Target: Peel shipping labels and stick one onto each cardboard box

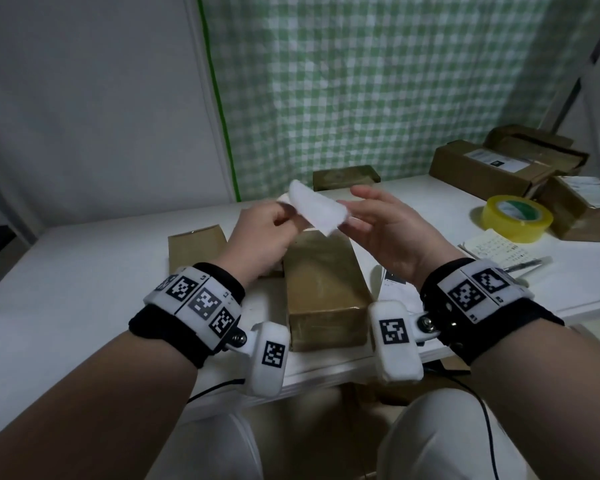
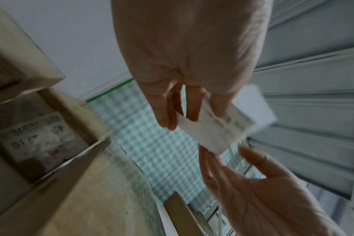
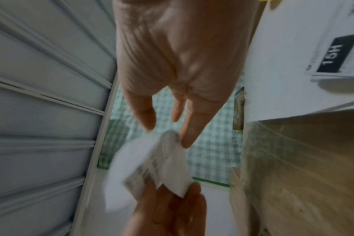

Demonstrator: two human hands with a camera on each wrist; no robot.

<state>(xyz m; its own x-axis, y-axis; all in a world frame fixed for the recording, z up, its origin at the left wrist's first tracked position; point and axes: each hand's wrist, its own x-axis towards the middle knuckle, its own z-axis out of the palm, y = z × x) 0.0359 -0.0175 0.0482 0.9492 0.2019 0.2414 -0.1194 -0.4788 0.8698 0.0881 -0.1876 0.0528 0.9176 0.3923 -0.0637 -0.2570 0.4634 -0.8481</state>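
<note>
My left hand (image 1: 284, 216) pinches a white shipping label (image 1: 317, 209) in the air above the table, between thumb and fingers. The label is curled, and in the left wrist view its printed side (image 2: 212, 127) shows beside a plain white layer (image 2: 257, 108). My right hand (image 1: 350, 209) is spread with straight fingers; its fingertips (image 3: 187, 138) touch the label's right edge (image 3: 152, 167). Directly below both hands lies a taped cardboard box (image 1: 323, 282), long side toward me, its top bare. A flatter box (image 1: 196, 247) lies to its left.
Labelled cardboard boxes (image 1: 489, 164) are stacked at the back right of the white table (image 1: 84, 271). A yellow tape roll (image 1: 515, 218), a written note (image 1: 492, 247) and a pen (image 1: 523, 263) lie to the right. A printed label sheet (image 1: 395, 282) lies under my right wrist. Another box (image 1: 345, 178) stands by the checked curtain.
</note>
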